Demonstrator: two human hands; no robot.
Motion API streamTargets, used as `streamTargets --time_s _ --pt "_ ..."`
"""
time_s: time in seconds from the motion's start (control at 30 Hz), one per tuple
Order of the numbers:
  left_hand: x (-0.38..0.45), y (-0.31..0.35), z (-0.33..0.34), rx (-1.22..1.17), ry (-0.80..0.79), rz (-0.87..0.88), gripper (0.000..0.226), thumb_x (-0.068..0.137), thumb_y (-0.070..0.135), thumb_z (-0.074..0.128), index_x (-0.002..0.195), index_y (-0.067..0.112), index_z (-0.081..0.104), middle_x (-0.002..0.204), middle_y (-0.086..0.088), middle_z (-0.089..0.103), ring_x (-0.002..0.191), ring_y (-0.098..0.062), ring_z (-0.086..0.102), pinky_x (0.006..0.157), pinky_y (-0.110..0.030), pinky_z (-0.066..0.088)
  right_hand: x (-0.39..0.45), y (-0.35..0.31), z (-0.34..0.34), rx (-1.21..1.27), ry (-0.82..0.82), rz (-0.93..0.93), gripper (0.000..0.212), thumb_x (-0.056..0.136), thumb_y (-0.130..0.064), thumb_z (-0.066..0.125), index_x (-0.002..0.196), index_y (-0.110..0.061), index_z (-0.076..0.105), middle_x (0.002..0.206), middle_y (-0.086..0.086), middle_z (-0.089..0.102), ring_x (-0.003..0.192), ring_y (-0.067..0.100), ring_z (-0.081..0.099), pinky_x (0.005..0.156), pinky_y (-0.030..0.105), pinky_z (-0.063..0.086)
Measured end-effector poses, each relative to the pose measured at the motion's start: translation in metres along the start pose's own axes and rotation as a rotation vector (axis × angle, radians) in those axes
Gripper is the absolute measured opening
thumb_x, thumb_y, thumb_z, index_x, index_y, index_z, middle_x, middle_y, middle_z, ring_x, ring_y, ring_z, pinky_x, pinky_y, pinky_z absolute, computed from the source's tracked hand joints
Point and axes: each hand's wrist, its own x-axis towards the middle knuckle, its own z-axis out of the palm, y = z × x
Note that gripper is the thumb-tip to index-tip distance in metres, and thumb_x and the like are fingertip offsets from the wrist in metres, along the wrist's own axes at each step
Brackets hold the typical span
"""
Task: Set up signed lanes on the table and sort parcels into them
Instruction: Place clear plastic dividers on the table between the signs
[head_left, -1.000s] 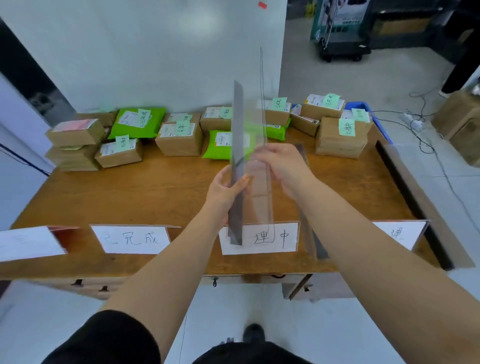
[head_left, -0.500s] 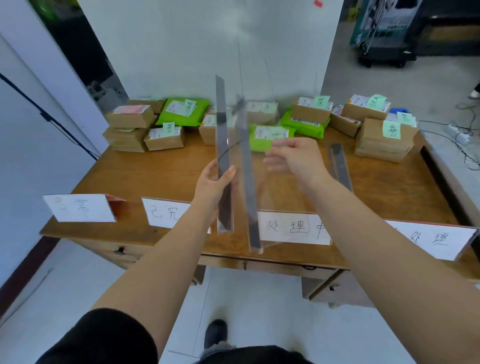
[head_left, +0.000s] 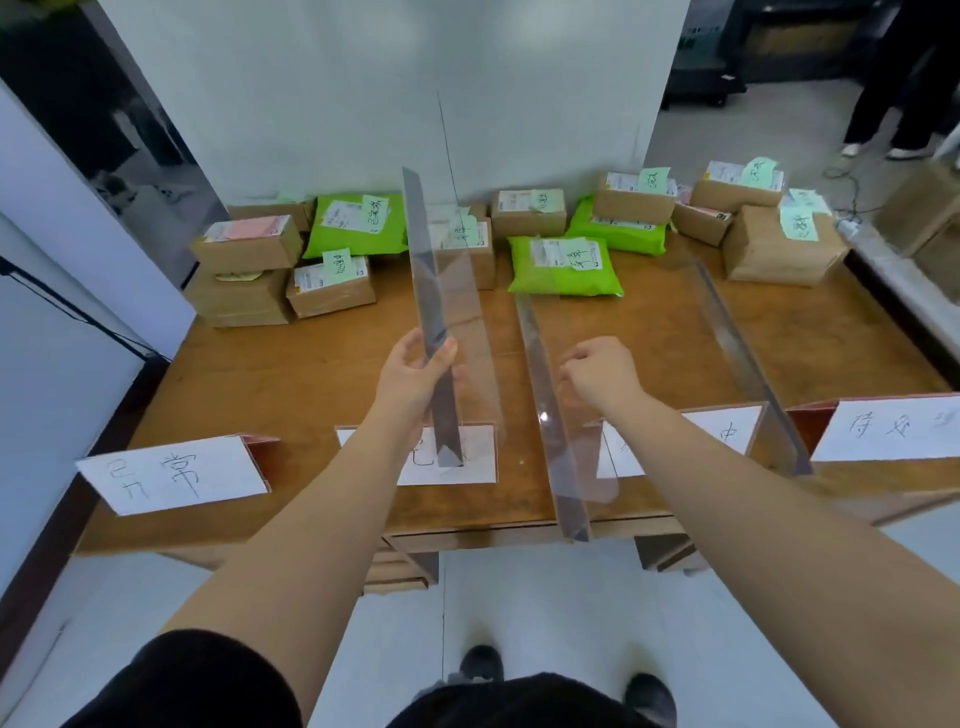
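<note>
while the lanes are only partly fenced, the holdings run as follows, left to right.

item: brown wooden tabletop, near edge carrying four white folded paper signs with handwritten characters. leftmost sign stands free; second sign sits partly behind the raised panel; third sign is crossed by the right forearm; fourth sign sits at the right edge. signs judged placed.

item: left hand, fingers curled round the edge of a clear acrylic divider panel, held up off the tabletop and tilted, lower end over the second sign. not yet set down.

item: second clear acrylic divider, lying front to back between the second and third signs, near end overhanging the table edge. right hand is just beside it, fingers curled; whether they pinch its top edge cannot be told.

item: third clear acrylic divider, standing between the third and fourth signs. judged in place.

item: parcels along the far edge, all unsorted: brown cardboard boxes stacked at left, green plastic mailers in the middle, more cardboard boxes at right, most bearing pale green sticky notes.

status, as judged: signs done, dividers about two of three seated, the held panel probably bound for the gap between the first and second signs; sorting not begun.
</note>
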Motion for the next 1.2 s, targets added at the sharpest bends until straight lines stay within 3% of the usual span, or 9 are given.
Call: streamTargets --time_s 0.13,0.33,0.53,0.67,0.73,0.87,0.97,1.07,1.2 --pt "0.010 -0.001 -0.008 0.041 -0.020 -0.019 0.059 0.086 0.029 0.063 0.140 0.025 0.038 0.091 0.011 0.057 0.068 -0.004 0.060 0.072 -0.028 0.054 0.001 -0.001 0.021 -0.131 0.038 0.040 0.015 0.079 -0.003 0.047 0.077 0.002 0.061 0.088 0.022 0.067 0.081 0.037 0.065 0.069 0.041 0.056" --pt "0.019 -0.005 -0.013 0.055 -0.052 -0.043 0.058 0.088 0.025 0.060 0.141 0.023 0.037 0.085 0.016 0.051 0.065 0.003 0.052 0.044 -0.012 0.048 0.003 -0.006 0.042 -0.358 -0.029 0.096 0.009 0.088 0.000 0.049 0.084 -0.007 0.054 0.088 0.013 0.054 0.091 0.032 0.060 0.067 0.028 0.040" --pt "0.023 -0.006 -0.019 0.009 -0.057 -0.042 0.061 0.085 0.022 0.063 0.140 0.021 0.036 0.091 0.013 0.063 0.079 -0.010 0.067 0.063 -0.024 0.056 0.008 0.000 0.055 -0.435 -0.052 0.144 0.035 0.090 -0.004 0.052 0.126 -0.002 0.051 0.117 0.014 0.059 0.102 0.029 0.060 0.073 0.029 0.047" --pt "0.017 -0.003 -0.018 -0.008 -0.049 -0.038 0.064 0.084 0.023 0.063 0.141 0.022 0.034 0.098 0.007 0.065 0.087 -0.015 0.069 0.066 -0.027 0.056 0.017 -0.010 0.046 -0.375 -0.037 0.073 0.082 0.088 -0.012 0.061 0.150 -0.007 0.008 0.154 0.010 0.024 0.134 0.030 0.039 0.102 0.036 0.041" --pt "0.012 0.000 -0.017 -0.009 -0.030 -0.030 0.067 0.080 0.027 0.065 0.140 0.024 0.035 0.115 -0.001 0.064 0.092 -0.018 0.067 0.071 -0.032 0.057 0.020 -0.024 0.038 -0.296 0.003 -0.042 0.081 0.088 -0.014 0.061 0.150 -0.008 0.009 0.157 0.008 0.018 0.140 0.027 0.029 0.109 0.035 0.032" --pt "0.003 0.005 -0.021 -0.012 0.019 -0.025 0.083 0.061 0.041 0.067 0.137 0.032 0.037 0.132 -0.005 0.056 0.112 -0.027 0.059 0.094 -0.049 0.050 0.015 -0.072 0.033 0.146 0.015 -0.257 0.050 0.093 -0.024 0.055 0.139 -0.010 0.041 0.138 0.005 0.050 0.124 0.015 0.048 0.105 0.027 0.035" --pt "0.002 0.008 -0.032 -0.019 0.054 -0.033 0.069 0.075 0.032 0.068 0.137 0.033 0.037 0.130 -0.003 0.056 0.105 -0.023 0.062 0.082 -0.041 0.054 -0.001 -0.110 0.040 0.448 -0.210 -0.263 0.038 0.094 -0.039 0.050 0.121 -0.014 0.059 0.110 -0.001 0.064 0.100 0.012 0.062 0.095 0.034 0.049" --pt "0.005 0.011 -0.052 -0.028 0.077 -0.028 0.058 0.085 0.025 0.063 0.137 0.029 0.039 0.122 -0.001 0.059 0.088 -0.014 0.064 0.063 -0.027 0.051 -0.016 -0.140 0.054 0.437 -0.381 -0.303 0.026 0.091 -0.038 0.055 0.105 -0.017 0.064 0.098 -0.003 0.066 0.085 0.007 0.064 0.076 0.027 0.055" --pt "0.008 0.013 -0.082 0.037 0.047 0.004 0.062 0.083 0.031 0.065 0.138 0.030 0.037 0.130 -0.005 0.057 0.105 -0.018 0.061 0.084 -0.037 0.053 -0.020 -0.166 0.082 0.338 -0.314 -0.321 0.021 0.091 -0.007 0.051 0.075 -0.016 0.061 0.080 0.002 0.066 0.072 0.015 0.066 0.074 0.031 0.057"
